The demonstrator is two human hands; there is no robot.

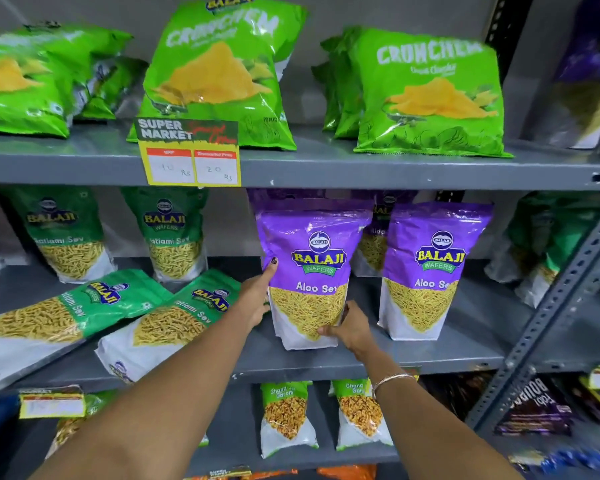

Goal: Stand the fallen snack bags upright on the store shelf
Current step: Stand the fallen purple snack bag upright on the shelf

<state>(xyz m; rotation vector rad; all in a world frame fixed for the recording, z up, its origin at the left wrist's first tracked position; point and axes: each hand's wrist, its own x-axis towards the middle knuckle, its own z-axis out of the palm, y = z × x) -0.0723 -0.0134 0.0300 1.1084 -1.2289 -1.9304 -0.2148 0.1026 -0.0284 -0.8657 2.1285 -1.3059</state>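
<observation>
Purple Aloo Sev bag (310, 268) upright near shelf lip (361, 367), left hand (257, 299), right hand (350, 329), each grip clamped on its edges

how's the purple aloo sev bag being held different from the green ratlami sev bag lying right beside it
The purple Aloo Sev bag stands upright, while the green Ratlami Sev bag lies fallen on its back, tilted. The purple one is held by the left hand and right hand; the green one is untouched. Purple top versus green top. Both are Balaji pouches on the middle shelf, showing yellow sev.
</observation>
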